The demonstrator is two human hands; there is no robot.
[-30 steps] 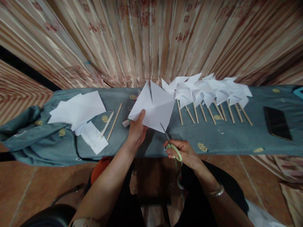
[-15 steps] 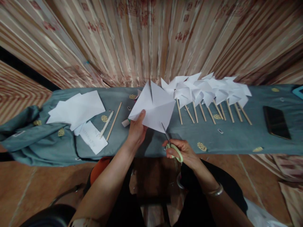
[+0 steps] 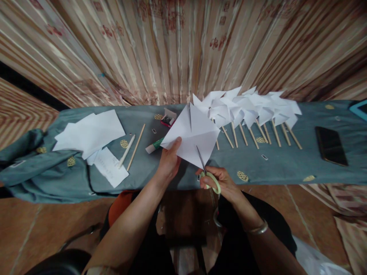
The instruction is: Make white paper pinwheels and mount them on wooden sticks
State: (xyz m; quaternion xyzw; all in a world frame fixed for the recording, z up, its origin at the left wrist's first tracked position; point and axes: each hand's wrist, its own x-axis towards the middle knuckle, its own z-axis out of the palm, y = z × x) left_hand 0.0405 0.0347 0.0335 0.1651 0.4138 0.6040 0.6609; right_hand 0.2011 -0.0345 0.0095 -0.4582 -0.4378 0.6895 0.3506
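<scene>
Scissors at the near corner of a white sheet, between two gripping hands.
The left hand [image 3: 169,160] pinches the white sheet [image 3: 197,133] at its 8 o'clock edge, thumb on top, the other fingers mostly hidden beneath; the right hand [image 3: 220,181] grips the scissors [image 3: 203,166] by their handles, just off the 5 o'clock corner and nearer to it than the left. From there the scissors' long axis runs toward 11 o'clock, one blade showing over the paper and pointing at its middle; a slit opens at the sheet's 12 o'clock corner.
</scene>
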